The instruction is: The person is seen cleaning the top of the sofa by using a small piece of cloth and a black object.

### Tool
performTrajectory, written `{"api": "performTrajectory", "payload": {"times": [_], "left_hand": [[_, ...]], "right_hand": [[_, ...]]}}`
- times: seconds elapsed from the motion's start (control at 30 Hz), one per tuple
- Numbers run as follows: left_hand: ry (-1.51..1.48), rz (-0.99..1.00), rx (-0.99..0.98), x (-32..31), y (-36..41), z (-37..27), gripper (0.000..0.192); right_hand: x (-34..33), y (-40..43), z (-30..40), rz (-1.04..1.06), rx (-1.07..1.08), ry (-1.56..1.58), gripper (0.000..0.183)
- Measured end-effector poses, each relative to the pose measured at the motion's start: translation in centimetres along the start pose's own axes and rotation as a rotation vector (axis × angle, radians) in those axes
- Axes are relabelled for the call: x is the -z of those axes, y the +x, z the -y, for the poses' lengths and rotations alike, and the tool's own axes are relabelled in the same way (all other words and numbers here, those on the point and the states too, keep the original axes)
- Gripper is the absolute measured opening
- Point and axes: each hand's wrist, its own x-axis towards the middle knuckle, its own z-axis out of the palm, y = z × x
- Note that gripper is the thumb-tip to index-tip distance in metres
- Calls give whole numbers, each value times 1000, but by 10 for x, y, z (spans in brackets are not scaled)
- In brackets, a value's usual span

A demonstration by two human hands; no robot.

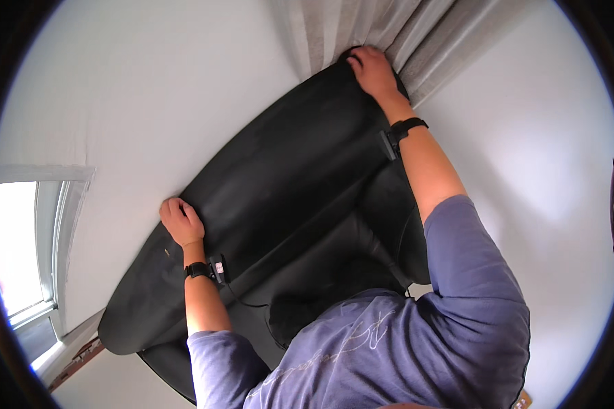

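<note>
A black leather-look sofa (286, 148) fills the middle of the view, its long backrest running from lower left to upper right along a white wall. My left hand (182, 223) grips the backrest's upper edge, fingers curled over it on the wall side. At the far upper-right corner, next to the curtain, my right hand (372, 70) is hooked over the same backrest; part of its grip is hidden. Below the backrest lies the dark seat (322, 255), partly covered by my body. A small tan mark (167, 252) shows on the leather near my left wrist.
A white wall (148, 87) meets the backrest. Grey striped curtains (358, 25) hang at the upper right corner. A bright window (20, 245) is at left. Each wrist has a strapped device; a thin cable (248, 304) trails from the left one across the sofa.
</note>
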Motion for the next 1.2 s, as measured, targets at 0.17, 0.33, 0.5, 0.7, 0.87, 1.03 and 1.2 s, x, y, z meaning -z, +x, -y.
{"api": "performTrajectory", "payload": {"times": [0.17,0.33,0.5,0.7,0.87,1.03,1.2], "left_hand": [[23,17,23,6,2,-1,10],[20,21,24,8,7,-3,10],[61,35,29,11,0,3,11],[70,50,27,16,-9,5,11],[49,10,-14,3,2,11,12],[62,9,34,10,6,15,13],[88,8,101,-3,16,13,15]], "right_hand": [[-26,-9,67,33,-97,-48,24],[-29,-78,224,277,274,372,17],[-38,-79,243,271,599,545,11],[19,-41,64,98,244,72,15],[43,-54,-40,-85,-114,263,20],[11,-113,3,-206,-170,173,20],[-6,-142,121,45,162,320,16]]}}
